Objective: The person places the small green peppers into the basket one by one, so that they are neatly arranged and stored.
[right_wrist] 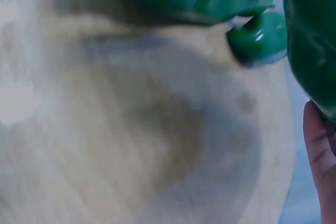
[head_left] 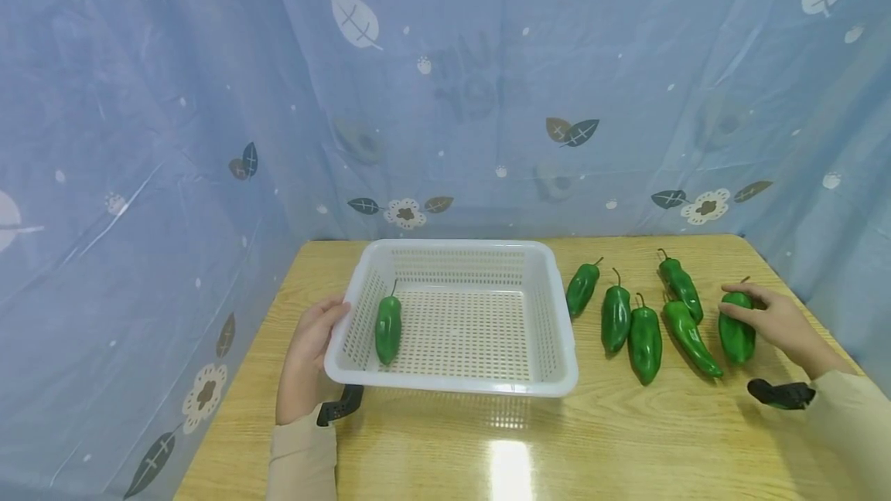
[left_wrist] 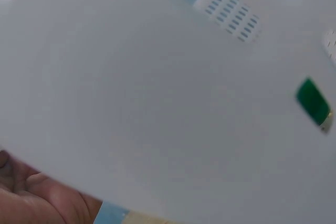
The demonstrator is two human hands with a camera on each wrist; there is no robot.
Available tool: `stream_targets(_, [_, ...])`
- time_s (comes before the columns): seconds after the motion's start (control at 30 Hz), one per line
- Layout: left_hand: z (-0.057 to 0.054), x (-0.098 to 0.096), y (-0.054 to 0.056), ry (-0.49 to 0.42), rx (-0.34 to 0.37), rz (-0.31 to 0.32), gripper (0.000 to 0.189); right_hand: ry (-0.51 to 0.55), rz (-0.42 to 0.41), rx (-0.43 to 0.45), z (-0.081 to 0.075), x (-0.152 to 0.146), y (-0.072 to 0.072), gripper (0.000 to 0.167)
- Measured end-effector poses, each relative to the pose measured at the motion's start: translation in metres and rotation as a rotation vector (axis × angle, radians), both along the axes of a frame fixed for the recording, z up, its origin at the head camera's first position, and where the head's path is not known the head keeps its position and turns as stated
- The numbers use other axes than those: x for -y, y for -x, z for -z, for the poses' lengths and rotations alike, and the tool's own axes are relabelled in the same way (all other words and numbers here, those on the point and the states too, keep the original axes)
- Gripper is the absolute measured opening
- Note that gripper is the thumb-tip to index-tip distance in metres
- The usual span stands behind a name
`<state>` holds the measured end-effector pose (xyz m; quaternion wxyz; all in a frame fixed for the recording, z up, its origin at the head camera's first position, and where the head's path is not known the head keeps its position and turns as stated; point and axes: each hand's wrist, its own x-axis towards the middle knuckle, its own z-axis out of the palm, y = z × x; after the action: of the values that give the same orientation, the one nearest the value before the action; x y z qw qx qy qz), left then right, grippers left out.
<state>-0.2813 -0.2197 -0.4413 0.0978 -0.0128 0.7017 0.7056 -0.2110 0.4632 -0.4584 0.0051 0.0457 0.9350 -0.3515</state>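
A white plastic basket [head_left: 451, 386] with slotted walls stands left of centre, one green pepper [head_left: 388, 329] lying inside near its left wall. My left hand [head_left: 313, 339] grips the basket's left rim, thumb on top. In the left wrist view the pale basket wall [left_wrist: 157, 103] fills most of the picture, with part of the hand [left_wrist: 47, 198] at the lower left. On the far right, my right hand [head_left: 776, 323] holds the rightmost green pepper [head_left: 736, 337] between thumb and fingers. The right wrist view shows that pepper [right_wrist: 315, 40] close up, fingers [right_wrist: 317, 145] against it.
Several more green peppers lie between the basket and my right hand, among them a slim curved one [head_left: 691, 337] and a broad one [head_left: 645, 342]. They rest on a wooden table [head_left: 431, 454]. A blue leaf-patterned curtain [head_left: 487, 99] hangs behind and at both sides.
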Motion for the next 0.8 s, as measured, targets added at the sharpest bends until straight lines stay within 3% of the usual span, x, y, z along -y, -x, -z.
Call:
stream_targets(0.1, [-0.001,0.000,0.000,-0.002,0.003,0.006,0.049,-0.008,0.003,-0.036,-0.007,0.004,0.001,0.060])
stream_targets(0.33, [-0.012,-0.004,-0.007,0.004,0.017,-0.002,0.048,0.045,-0.013,-0.024,-0.032,0.020,0.007,0.064])
stream_targets(0.57, [0.000,-0.001,-0.001,0.015,0.012,-0.017,0.050,0.109,-0.021,-0.008,-0.052,0.041,0.015,0.066])
stream_targets(0.8, [0.001,-0.001,-0.001,0.001,0.009,-0.018,0.049,0.140,-0.038,-0.103,-0.059,0.060,0.021,0.057])
